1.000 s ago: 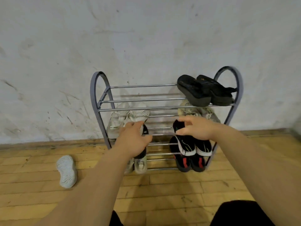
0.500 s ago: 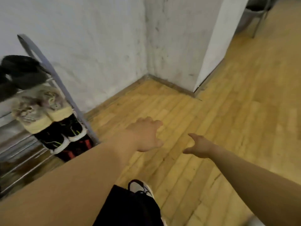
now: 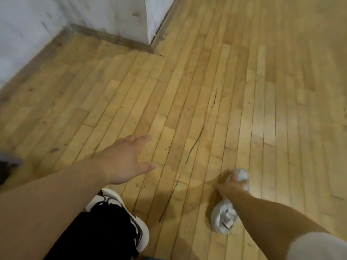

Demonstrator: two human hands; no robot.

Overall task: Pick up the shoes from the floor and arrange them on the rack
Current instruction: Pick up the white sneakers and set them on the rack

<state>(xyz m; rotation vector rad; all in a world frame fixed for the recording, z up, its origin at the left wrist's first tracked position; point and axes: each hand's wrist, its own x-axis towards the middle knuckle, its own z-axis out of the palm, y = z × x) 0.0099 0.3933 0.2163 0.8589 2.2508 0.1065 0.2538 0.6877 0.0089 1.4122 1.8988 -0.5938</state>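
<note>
Since half a second ago the person has swung round from the rack. The right hand point(image 3: 231, 183), then reaching out with nothing in it, is now down at the pale wooden strip floor point(image 3: 206, 91) with its fingers curled round a white sneaker point(image 3: 223, 218) lying there. White shows both past the fingers and under the wrist. It looks like one shoe, though the forearm hides the join. A short dark mark on its side is too blurred to read as a logo or lettering.

The left hand point(image 3: 123, 161) hovers above the boards well apart from that sneaker, palm down, fingers straight and thumb spread, holding nothing.

One worn shoe, white with black laces point(image 3: 139, 232), is planted on the floor under a black trouser leg point(image 3: 105, 231), with no legible branding. A white sleeve point(image 3: 319, 246) covers the right upper arm. Only a blurred grey sliver of the metal shoe rack point(image 3: 11, 160) shows at the far left edge. Two faces of white plastered wall point(image 3: 112, 15) meet at a jutting corner.
</note>
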